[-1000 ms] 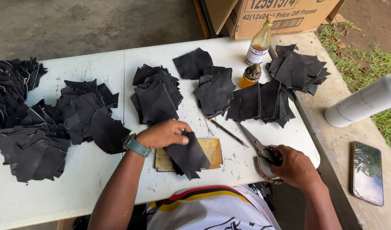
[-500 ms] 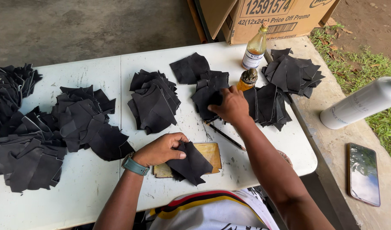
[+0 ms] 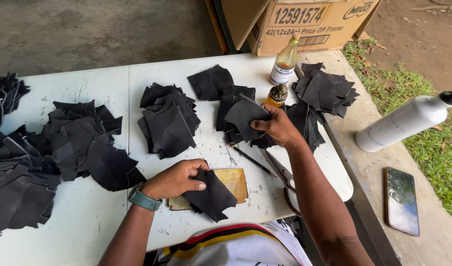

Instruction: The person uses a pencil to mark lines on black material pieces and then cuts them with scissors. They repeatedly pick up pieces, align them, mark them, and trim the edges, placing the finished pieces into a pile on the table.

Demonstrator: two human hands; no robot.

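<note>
Since half a second ago, the right hand point(image 3: 277, 125) has lifted a black piece point(image 3: 245, 114) off the stack point(image 3: 232, 123) at twelve o'clock, fingers closed on its edge so it clears the pile.

The white desk point(image 3: 102, 81) carries black cut pieces sorted in heaps: the biggest heap point(image 3: 43, 157) at nine o'clock, another point(image 3: 169, 120) at eleven, one point(image 3: 327, 88) at one. The left hand point(image 3: 176, 178) presses down, fingers curled, on a black piece point(image 3: 213, 197) over the tan board point(image 3: 233, 183) at six, holding it flat. Scissors point(image 3: 282, 172) and a pencil point(image 3: 253, 161) lie between the arms, within reach. Two bottles point(image 3: 284, 61) stand at twelve.
</note>
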